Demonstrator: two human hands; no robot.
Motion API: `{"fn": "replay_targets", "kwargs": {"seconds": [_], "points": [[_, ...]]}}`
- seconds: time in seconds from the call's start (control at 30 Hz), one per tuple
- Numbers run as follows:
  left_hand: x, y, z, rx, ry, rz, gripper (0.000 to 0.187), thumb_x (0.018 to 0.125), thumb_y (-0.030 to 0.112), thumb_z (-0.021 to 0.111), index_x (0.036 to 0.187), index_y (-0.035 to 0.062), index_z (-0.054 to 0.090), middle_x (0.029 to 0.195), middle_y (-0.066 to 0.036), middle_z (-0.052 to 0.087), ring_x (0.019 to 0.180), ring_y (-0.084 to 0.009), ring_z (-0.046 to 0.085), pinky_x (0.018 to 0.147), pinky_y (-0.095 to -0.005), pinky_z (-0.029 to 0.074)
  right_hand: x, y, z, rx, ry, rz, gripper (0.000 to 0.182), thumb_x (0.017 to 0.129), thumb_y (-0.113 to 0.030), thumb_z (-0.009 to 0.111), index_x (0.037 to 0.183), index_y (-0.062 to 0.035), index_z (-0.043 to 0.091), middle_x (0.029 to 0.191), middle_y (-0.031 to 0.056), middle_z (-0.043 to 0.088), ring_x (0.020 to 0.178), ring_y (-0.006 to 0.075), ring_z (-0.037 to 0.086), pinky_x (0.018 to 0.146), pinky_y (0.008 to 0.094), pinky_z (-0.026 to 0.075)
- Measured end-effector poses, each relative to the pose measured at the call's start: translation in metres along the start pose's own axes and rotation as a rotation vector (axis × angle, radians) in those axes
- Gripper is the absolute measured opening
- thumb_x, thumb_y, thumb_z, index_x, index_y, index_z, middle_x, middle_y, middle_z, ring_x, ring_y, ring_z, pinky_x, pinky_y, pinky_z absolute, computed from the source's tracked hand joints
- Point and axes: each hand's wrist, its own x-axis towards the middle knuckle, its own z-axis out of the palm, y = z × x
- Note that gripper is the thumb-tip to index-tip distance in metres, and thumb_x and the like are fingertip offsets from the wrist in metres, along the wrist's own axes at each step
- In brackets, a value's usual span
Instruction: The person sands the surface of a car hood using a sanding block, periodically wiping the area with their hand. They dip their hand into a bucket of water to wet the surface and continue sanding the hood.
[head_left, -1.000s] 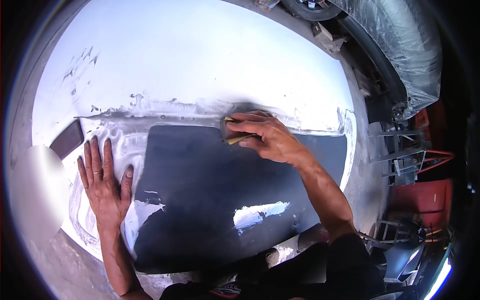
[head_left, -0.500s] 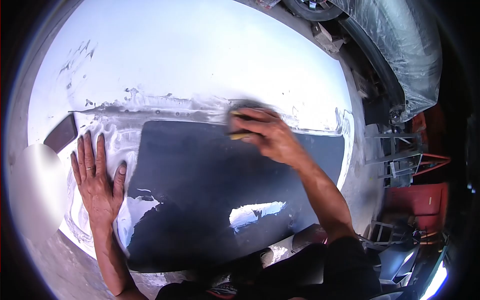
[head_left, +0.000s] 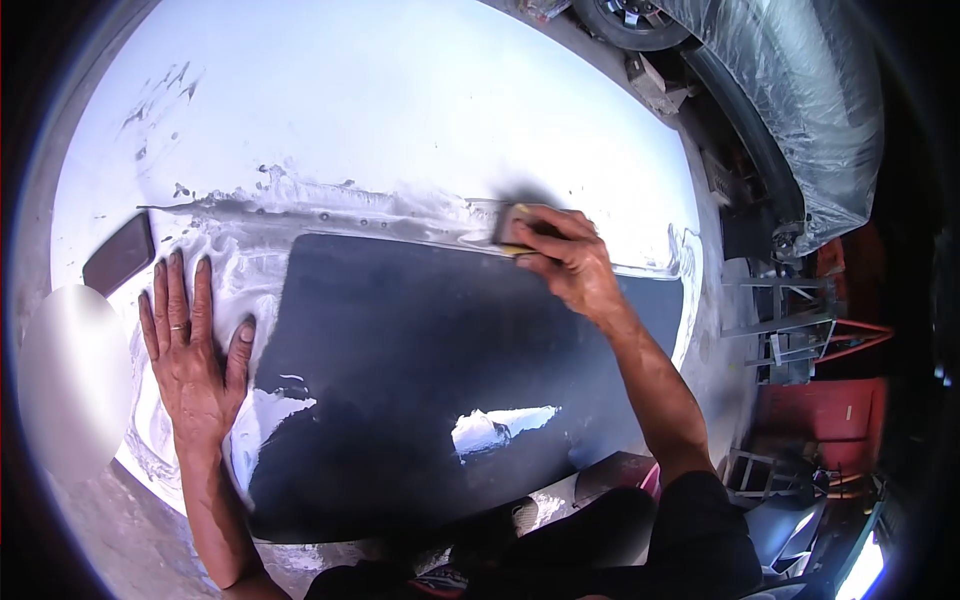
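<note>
A white car panel fills the middle of the view, with a dark, wet-looking window area in its near half. My right hand grips a sanding block, dark with a yellow layer, against the strip just above the dark area; its far edge is blurred. Fingers spread, my left hand lies flat on the whitish smeared surface left of the dark area. Beyond its fingertips is a dark rounded piece, perhaps a lamp. Grey smears run along the strip.
A plastic-covered car part and a wheel stand at the upper right. Metal stands and a red cabinet are on the right. Concrete floor shows at the lower left.
My right hand has moved the sanding block to the right along the strip. My left hand stays flat in the same place. The view has shifted slightly.
</note>
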Motion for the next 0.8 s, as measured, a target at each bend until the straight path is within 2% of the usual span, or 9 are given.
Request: {"fn": "replay_targets", "kwargs": {"seconds": [0.07, 0.13, 0.23, 0.33, 0.37, 0.47, 0.53, 0.6, 0.8], "points": [[0.000, 0.001, 0.001, -0.004, 0.012, -0.007, 0.065, 0.097, 0.043, 0.056, 0.152, 0.0100, 0.043, 0.161, -0.013, 0.033, 0.151, -0.0325, 0.025, 0.124, -0.0511, 0.014, -0.007, 0.010, -0.002, 0.037, 0.035, 0.210, 0.046, 0.073, -0.008, 0.085, 0.118, -0.0167, 0.076, 0.133, 0.0087, 0.065, 0.115, 0.0244, 0.059, 0.104, 0.0368, 0.045], [0.000, 0.003, 0.001, -0.001, 0.024, -0.003, 0.065, 0.097, 0.043, 0.056, 0.152, 0.0101, 0.043, 0.161, -0.013, 0.034, 0.152, -0.0323, 0.025, 0.124, -0.0511, 0.014, -0.008, 0.004, 0.005, 0.056, 0.059, 0.202, 0.045, 0.075, -0.009, 0.085, 0.118, -0.0179, 0.075, 0.133, 0.0099, 0.065, 0.115, 0.0247, 0.060, 0.103, 0.0367, 0.047], [-0.002, 0.002, 0.003, 0.023, -0.003, -0.007, 0.065, 0.097, 0.042, 0.057, 0.152, 0.0102, 0.043, 0.161, -0.013, 0.034, 0.151, -0.0320, 0.026, 0.124, -0.0511, 0.014, -0.004, -0.021, 0.007, -0.035, 0.015, 0.075, 0.046, 0.075, -0.007, 0.084, 0.119, -0.0177, 0.075, 0.133, 0.0101, 0.065, 0.115, 0.0256, 0.060, 0.100, 0.0368, 0.049], [-0.002, 0.000, 0.004, 0.012, 0.023, 0.005, 0.065, 0.097, 0.042, 0.058, 0.152, 0.0106, 0.043, 0.161, -0.012, 0.034, 0.151, -0.0317, 0.026, 0.124, -0.0509, 0.014, 0.006, -0.006, 0.003, 0.023, 0.059, 0.078, 0.047, 0.075, -0.010, 0.084, 0.120, -0.0175, 0.074, 0.132, 0.0092, 0.066, 0.114, 0.0261, 0.060, 0.103, 0.0370, 0.047], [-0.004, 0.001, 0.004, 0.007, 0.017, -0.004, 0.065, 0.097, 0.042, 0.058, 0.152, 0.0109, 0.043, 0.161, -0.012, 0.034, 0.151, -0.0316, 0.027, 0.124, -0.0508, 0.014, 0.007, -0.005, 0.012, 0.086, 0.108, 0.190, 0.047, 0.075, -0.010, 0.084, 0.120, -0.0174, 0.074, 0.132, 0.0088, 0.066, 0.114, 0.0266, 0.061, 0.103, 0.0373, 0.047], [0.000, 0.000, 0.002, 0.010, 0.024, -0.013, 0.065, 0.097, 0.043, 0.058, 0.152, 0.0115, 0.044, 0.161, -0.012, 0.035, 0.151, -0.0315, 0.027, 0.124, -0.0506, 0.015, -0.002, -0.019, 0.011, 0.000, 0.019, 0.060, 0.045, 0.077, -0.009, 0.083, 0.120, -0.0178, 0.074, 0.132, 0.0091, 0.066, 0.114, 0.0269, 0.061, 0.101, 0.0371, 0.049], [0.000, 0.002, 0.001, 0.009, 0.023, -0.005, 0.064, 0.097, 0.043, 0.057, 0.152, 0.0117, 0.044, 0.160, -0.012, 0.035, 0.151, -0.0315, 0.027, 0.124, -0.0505, 0.015, 0.006, -0.018, 0.011, -0.030, 0.005, 0.059, 0.044, 0.079, -0.010, 0.082, 0.121, -0.0189, 0.074, 0.132, 0.0093, 0.066, 0.114, 0.0265, 0.061, 0.101, 0.0373, 0.048], [-0.001, 0.001, 0.002, 0.009, 0.025, 0.008, 0.065, 0.098, 0.040, 0.055, 0.152, 0.0067, 0.041, 0.161, -0.016, 0.033, 0.151, -0.0341, 0.026, 0.123, -0.0515, 0.015, 0.020, -0.015, 0.015, 0.017, 0.095, 0.140, 0.044, 0.078, -0.013, 0.083, 0.120, -0.0194, 0.074, 0.132, 0.0089, 0.066, 0.114, 0.0265, 0.061, 0.102, 0.0375, 0.048], [-0.002, 0.000, 0.004, 0.007, 0.034, 0.010, 0.065, 0.098, 0.041, 0.056, 0.151, 0.0063, 0.042, 0.160, -0.016, 0.034, 0.151, -0.0343, 0.026, 0.123, -0.0522, 0.015, 0.020, -0.027, 0.022, -0.009, 0.040, 0.034, 0.044, 0.078, -0.012, 0.082, 0.121, -0.0186, 0.074, 0.131, 0.0090, 0.067, 0.113, 0.0282, 0.061, 0.099, 0.0387, 0.049]]}}
